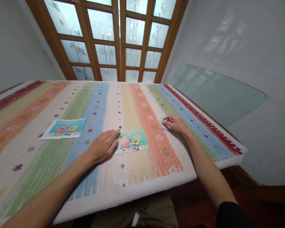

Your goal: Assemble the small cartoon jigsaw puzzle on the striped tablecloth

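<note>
A partly assembled cartoon jigsaw puzzle (134, 141) lies on the striped tablecloth, with gaps along its upper part. My left hand (105, 144) rests flat at its left edge, fingers stretched out and touching it. To the right, my right hand (177, 123) is low over the cloth, thumb and fingertips pinched at a small teal puzzle piece (161, 120). Just below those fingertips lies a loose pink and teal piece (164, 129). My fingers partly hide these pieces. A printed reference picture (66, 129) of the cartoon figures lies off to the left.
The table is covered by a striped, patterned tablecloth (54, 171) whose front edge hangs near my lap. Behind it stand wooden doors with frosted glass panes (106, 53). A white wall (251, 47) with a pale glass panel (218, 91) runs along the right side.
</note>
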`<state>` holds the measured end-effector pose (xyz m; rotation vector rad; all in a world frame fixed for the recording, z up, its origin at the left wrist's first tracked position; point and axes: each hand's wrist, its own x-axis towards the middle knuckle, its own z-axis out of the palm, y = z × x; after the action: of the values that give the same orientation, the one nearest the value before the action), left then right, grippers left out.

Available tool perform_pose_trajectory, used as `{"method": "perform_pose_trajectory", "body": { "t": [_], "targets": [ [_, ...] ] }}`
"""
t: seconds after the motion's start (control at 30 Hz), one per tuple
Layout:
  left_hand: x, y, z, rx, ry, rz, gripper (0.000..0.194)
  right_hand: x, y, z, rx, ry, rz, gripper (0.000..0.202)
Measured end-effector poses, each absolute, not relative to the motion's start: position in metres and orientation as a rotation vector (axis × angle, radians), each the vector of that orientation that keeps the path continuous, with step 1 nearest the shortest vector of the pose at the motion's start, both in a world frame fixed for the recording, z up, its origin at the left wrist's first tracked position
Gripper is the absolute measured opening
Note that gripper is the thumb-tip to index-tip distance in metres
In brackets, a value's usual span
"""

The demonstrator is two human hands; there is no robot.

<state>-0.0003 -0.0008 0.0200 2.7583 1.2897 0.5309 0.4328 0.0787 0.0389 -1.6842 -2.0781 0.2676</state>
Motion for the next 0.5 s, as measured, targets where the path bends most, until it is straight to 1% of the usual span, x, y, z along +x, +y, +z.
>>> {"method": "perform_pose_trajectory", "body": {
  "t": [0.1,0.27,0.5],
  "targets": [
    [0.000,0.000,0.019,2.753,1.293,0.537,0.050,0.423,0.083,0.033,-1.705,-2.039,0.243,0.019],
    [0.000,0.000,0.018,2.754,1.301,0.522,0.051,0.419,0.085,0.031,-1.695,-2.003,0.304,0.013],
    [0.002,0.000,0.019,2.779,1.301,0.516,0.050,0.411,0.082,0.034,-1.645,-1.944,0.392,0.013]
  ]
}}
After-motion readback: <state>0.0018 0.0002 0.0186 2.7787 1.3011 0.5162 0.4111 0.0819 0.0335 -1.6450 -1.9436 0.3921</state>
